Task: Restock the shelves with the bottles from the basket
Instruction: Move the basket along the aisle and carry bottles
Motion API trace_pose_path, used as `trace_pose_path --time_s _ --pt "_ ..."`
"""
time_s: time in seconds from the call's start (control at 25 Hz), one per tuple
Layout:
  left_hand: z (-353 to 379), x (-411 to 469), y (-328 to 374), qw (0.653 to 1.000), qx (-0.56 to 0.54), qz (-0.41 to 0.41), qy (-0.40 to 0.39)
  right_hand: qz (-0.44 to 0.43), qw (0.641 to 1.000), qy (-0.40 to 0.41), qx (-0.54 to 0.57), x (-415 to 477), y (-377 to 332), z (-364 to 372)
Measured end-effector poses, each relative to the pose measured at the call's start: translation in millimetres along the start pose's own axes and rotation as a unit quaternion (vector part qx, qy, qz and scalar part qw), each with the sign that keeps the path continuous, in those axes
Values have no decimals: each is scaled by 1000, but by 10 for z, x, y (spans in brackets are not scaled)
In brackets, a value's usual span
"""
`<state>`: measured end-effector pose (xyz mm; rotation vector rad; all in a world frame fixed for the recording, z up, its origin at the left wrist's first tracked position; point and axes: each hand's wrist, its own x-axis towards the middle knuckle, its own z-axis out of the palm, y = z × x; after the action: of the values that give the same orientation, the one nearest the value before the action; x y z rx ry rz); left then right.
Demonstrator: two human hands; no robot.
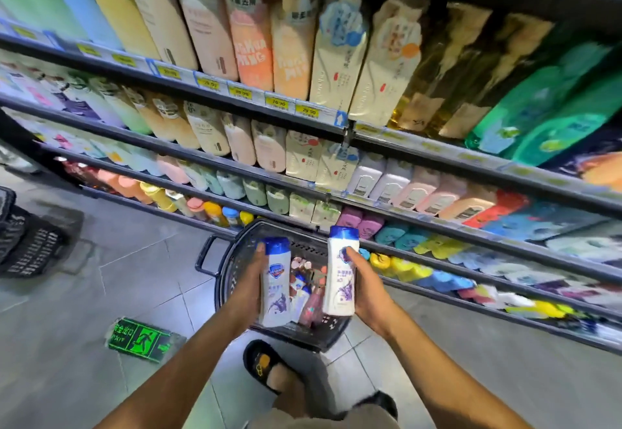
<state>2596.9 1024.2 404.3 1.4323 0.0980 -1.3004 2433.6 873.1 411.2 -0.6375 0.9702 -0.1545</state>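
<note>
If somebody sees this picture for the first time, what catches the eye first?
Two white, blue-capped bottles stand out: the left hand grips the left bottle, the right hand the right bottle, above a dark basket on the floor. Behind, shelves packed with colourful bottles cross the picture diagonally.

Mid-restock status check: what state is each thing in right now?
Left bottle: cap up, closed, gripped by left hand.
Right bottle: cap up, closed, gripped by right hand.
Basket: on floor, more bottles inside.
Shelves: stocked in rows.
</note>
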Motion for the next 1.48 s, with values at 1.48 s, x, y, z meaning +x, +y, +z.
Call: trace_pose_path --time_s 1.48 --pt "5856 -805 -2393 925 253 -27 -282 -206 920 286 170 -3289 -438 -4971"
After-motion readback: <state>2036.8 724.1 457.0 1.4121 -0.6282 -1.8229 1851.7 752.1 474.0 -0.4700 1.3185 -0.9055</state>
